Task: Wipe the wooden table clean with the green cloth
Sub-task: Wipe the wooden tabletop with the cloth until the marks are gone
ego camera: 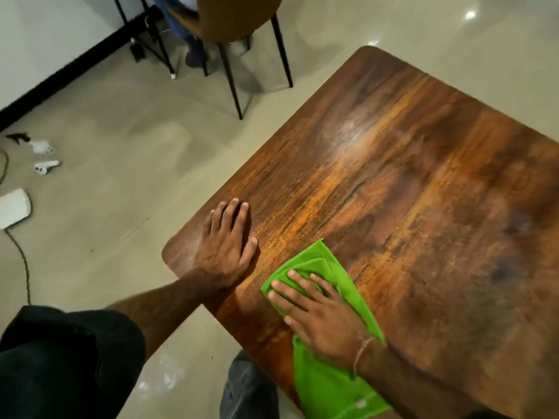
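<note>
Right hand (320, 313), fingers flat, presses green cloth (320, 388) at table (423, 192) near edge; left hand (227, 246) rests flat & empty by near-left corner. Best: even pressure, overlapping strokes twd far edge.

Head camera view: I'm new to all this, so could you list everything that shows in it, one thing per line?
Wooden table: one, brown, right half of the view.
Green cloth: one, bright green, at the table's near edge.
Chair: one, brown with black legs, on the floor beyond the table.
Small objects: two, white, on the floor at far left; too blurred to name.
Flat object: one, white, floor at the left edge.
Cable: one, dark, floor at left.
Sleeve: one, black, on the left arm.
Left hand: one, bare, flat on the table near its corner.
Right hand: one, bare, pressed flat on the cloth.
</note>
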